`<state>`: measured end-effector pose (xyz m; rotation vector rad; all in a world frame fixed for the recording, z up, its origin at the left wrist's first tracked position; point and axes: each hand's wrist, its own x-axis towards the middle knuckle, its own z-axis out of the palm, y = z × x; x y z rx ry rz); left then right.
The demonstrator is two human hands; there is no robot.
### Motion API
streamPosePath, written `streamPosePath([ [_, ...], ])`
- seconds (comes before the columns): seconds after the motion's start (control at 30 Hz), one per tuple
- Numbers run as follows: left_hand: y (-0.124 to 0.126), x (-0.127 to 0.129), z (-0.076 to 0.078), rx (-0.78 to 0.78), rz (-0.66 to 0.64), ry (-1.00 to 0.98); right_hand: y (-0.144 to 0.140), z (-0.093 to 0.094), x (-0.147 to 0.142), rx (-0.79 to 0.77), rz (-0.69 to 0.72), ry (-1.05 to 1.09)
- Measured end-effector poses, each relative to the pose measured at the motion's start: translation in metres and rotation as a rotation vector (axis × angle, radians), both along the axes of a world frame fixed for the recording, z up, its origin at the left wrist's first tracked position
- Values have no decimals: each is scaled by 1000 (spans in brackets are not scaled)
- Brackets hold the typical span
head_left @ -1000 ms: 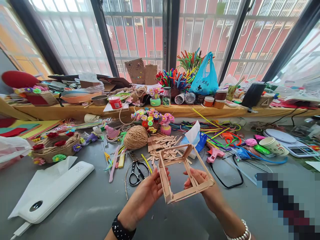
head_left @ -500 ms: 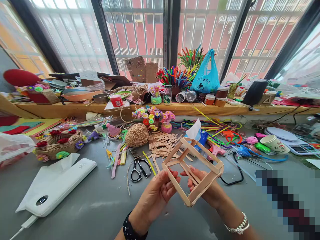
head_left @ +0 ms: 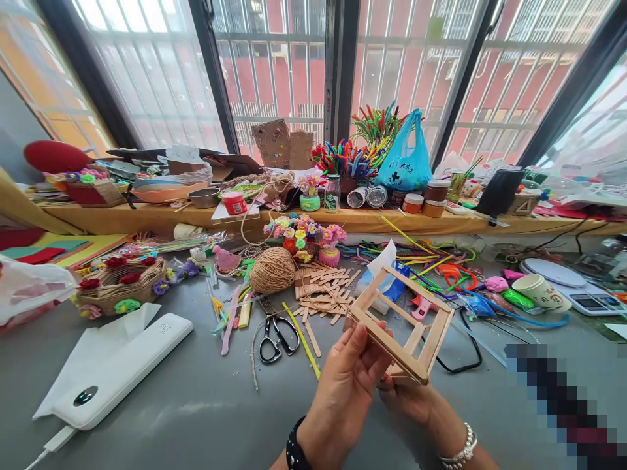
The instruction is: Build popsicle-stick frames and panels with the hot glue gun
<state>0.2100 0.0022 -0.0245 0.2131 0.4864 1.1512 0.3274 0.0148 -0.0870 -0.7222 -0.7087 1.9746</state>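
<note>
You are gripping the pale wooden craft-stick box frame (head_left: 399,326) with left hand (head_left: 350,382) closed on its near rail, right hand (head_left: 409,395) apparently cupping underneath; keep pressure light on glued joints.

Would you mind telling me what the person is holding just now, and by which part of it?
A square popsicle-stick frame, held above the table. The left hand pinches its near-left edge; the right hand supports its lower corner from beneath.
</note>
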Motion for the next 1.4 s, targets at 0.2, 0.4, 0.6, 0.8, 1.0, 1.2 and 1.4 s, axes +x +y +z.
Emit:
streamPosePath([
  [0.2,1,0,-1,70,36,81,2,-8,-3,-201,77,178],
  [0.4,-1,-3,3,54,88,115,6,-13,-5,-274,178,216],
  [0.6,10,-3,4,-35,134,92,11,-24,-3,-327,177,202],
  [0.8,24,-5,1,-112,156,36,12,-11,-5,-404,105,94],
  [1.0,29,-14,-8,-119,112,12,13,-3,-2,-330,-18,-64],
  [1.2,28,-31,-20,-127,65,132,13,0,3,-85,-151,-243],
  [1.4,28,-49,-38,-103,-12,305,13,11,7,93,-160,-492],
])
